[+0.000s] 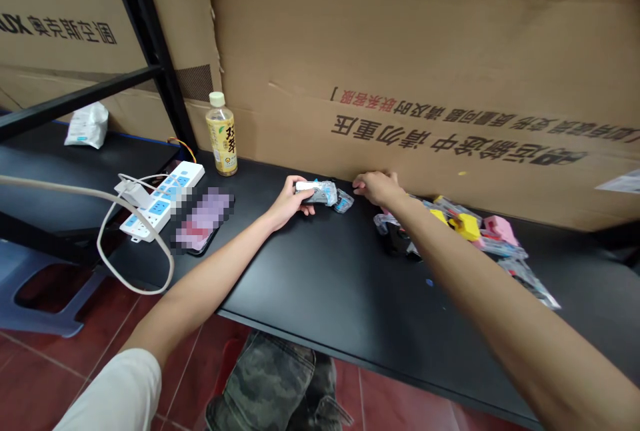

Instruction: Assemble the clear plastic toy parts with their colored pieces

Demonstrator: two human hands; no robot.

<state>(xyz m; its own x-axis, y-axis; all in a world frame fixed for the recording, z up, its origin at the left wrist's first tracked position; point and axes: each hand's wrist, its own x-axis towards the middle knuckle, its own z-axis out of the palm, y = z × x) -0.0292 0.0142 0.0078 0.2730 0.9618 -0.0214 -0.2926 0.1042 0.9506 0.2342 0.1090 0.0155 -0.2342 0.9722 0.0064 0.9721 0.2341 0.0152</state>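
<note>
My left hand is closed around a small clear plastic packet with white, grey and blue parts showing through. Just past its right end, and touching or nearly touching it, is a second small crinkled packet with blue in it. My right hand is beside the cardboard at the back of the table, its fingers curled; anything in them is hidden. Below my right wrist lies a dark object in clear wrap. My right forearm partly covers a pile of clear packets with a yellow piece and a pink piece.
The black table runs up to a tall cardboard sheet. At the left are a drink bottle, a phone and a white power strip with a looping cable. A blue bit lies near my right forearm.
</note>
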